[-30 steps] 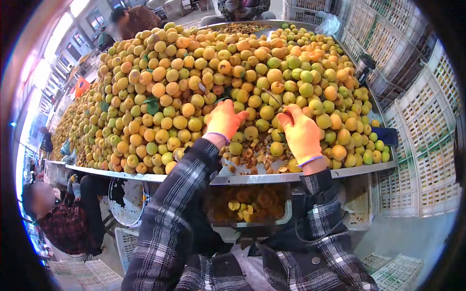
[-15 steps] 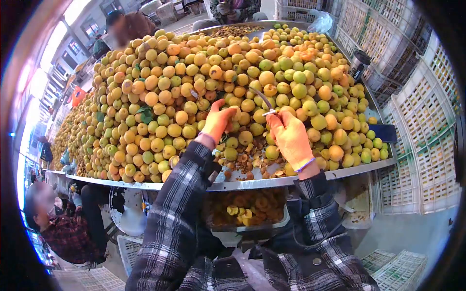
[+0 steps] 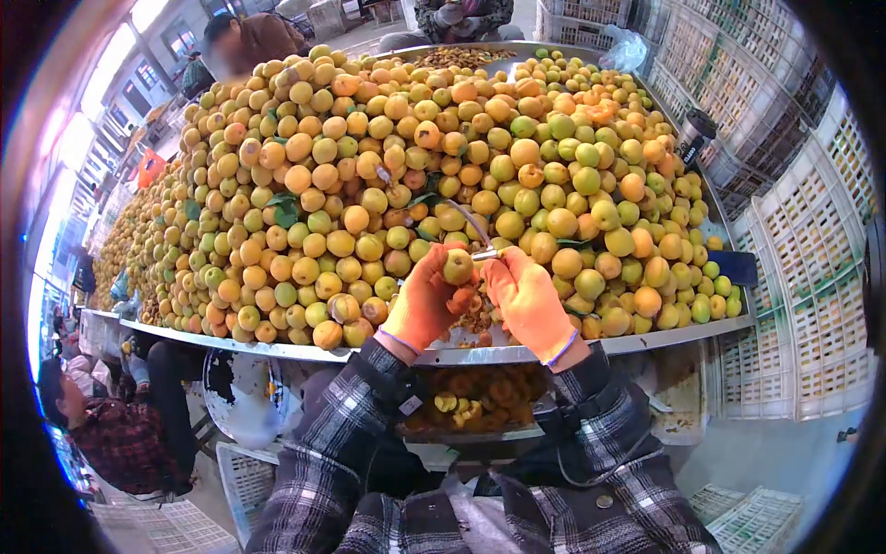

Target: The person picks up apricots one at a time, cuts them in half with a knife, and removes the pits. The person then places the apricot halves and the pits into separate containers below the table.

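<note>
Both my hands wear orange gloves and meet above the near edge of a metal table point(image 3: 268, 350) heaped with yellow and green fruit point(image 3: 341, 243). A single fruit point(image 3: 458, 266) sits in the fingers of my left hand point(image 3: 423, 300). My right hand point(image 3: 528, 300) is closed on a small curved knife point(image 3: 484, 254), its handle against the held fruit and its thin blade pointing up and away over the pile. Cut fruit pieces point(image 3: 475, 319) lie just behind and between my hands.
Below the table edge stands a tub of cut fruit point(image 3: 480, 397). Stacked plastic crates point(image 3: 798, 277) rise at the right, near a dark flat object point(image 3: 735, 268) and a black cup point(image 3: 694, 134). Other people sit at the far side and lower left point(image 3: 120, 434).
My left hand has moved nearer the table edge and now holds a fruit. My right hand, still with the knife, has come down and left beside it. The view has shifted slightly.
</note>
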Tool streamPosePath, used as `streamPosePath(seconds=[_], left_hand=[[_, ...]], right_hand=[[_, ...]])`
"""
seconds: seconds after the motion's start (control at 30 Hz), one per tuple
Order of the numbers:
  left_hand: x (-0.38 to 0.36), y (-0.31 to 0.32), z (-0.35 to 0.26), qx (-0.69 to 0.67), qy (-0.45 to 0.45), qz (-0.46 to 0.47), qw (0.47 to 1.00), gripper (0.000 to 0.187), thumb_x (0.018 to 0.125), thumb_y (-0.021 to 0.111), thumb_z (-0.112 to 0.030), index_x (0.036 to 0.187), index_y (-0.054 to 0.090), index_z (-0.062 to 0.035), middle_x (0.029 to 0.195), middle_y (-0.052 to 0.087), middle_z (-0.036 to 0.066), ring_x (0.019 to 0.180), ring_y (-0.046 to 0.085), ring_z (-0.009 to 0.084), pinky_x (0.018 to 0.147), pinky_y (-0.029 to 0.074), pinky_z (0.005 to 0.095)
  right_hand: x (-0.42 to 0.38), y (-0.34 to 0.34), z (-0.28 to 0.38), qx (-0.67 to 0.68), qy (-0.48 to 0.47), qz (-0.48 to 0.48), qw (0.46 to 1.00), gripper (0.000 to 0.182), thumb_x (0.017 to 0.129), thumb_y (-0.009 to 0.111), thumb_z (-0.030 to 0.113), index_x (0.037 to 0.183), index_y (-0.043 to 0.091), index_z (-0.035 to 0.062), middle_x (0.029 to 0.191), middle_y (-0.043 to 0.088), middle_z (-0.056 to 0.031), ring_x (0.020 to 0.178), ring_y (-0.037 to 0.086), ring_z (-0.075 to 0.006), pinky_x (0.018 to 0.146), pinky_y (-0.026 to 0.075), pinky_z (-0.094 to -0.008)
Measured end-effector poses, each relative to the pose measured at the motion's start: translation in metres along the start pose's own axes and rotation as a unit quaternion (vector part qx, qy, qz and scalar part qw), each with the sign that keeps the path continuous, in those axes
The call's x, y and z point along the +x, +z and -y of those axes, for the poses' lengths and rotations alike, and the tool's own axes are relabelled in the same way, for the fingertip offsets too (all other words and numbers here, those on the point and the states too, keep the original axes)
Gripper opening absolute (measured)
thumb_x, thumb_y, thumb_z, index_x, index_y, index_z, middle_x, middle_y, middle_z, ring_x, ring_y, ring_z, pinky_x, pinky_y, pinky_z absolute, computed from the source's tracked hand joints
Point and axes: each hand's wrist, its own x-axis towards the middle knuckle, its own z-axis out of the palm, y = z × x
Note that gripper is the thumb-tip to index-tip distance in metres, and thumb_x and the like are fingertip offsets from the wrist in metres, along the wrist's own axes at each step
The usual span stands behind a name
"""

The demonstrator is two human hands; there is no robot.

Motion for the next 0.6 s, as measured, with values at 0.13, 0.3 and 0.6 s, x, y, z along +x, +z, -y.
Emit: streamPosePath(seconds=[0.13,0.3,0.6], left_hand=[[-0.01,0.018,-0.001,0.058,-0.009,0.009,0.998,0.036,0.101,0.047,-0.052,0.113,0.055,-0.0188,0.087,0.058,0.002,0.062,0.046,0.0123,0.053,0.034,0.0248],[-0.005,0.011,0.008,0.076,0.007,0.003,0.997,0.035,0.102,0.046,-0.051,0.112,0.055,-0.0182,0.086,0.057,0.0,0.063,0.046,0.0109,0.055,0.035,0.0248],[-0.008,0.013,0.032,0.103,0.064,-0.067,0.99,0.042,0.101,0.048,-0.055,0.113,0.057,-0.0157,0.096,0.066,0.002,0.08,0.064,0.0154,0.067,0.049,0.0268]], right_hand=[[-0.002,0.009,-0.004,-0.094,-0.073,-0.04,0.992,0.025,0.103,0.051,0.023,0.095,0.055,0.0001,0.071,0.059,-0.0079,0.057,0.054,-0.0174,0.054,0.046,-0.0362],[-0.004,0.013,-0.012,-0.214,-0.095,-0.087,0.968,0.029,0.1,0.056,0.029,0.094,0.058,0.001,0.073,0.064,-0.0243,0.072,0.064,-0.0451,0.059,0.048,-0.0511],[-0.01,0.024,-0.024,-0.275,-0.09,-0.112,0.951,0.028,0.099,0.057,0.03,0.092,0.058,0.0028,0.069,0.063,-0.0226,0.068,0.064,-0.0446,0.057,0.048,-0.0523]])
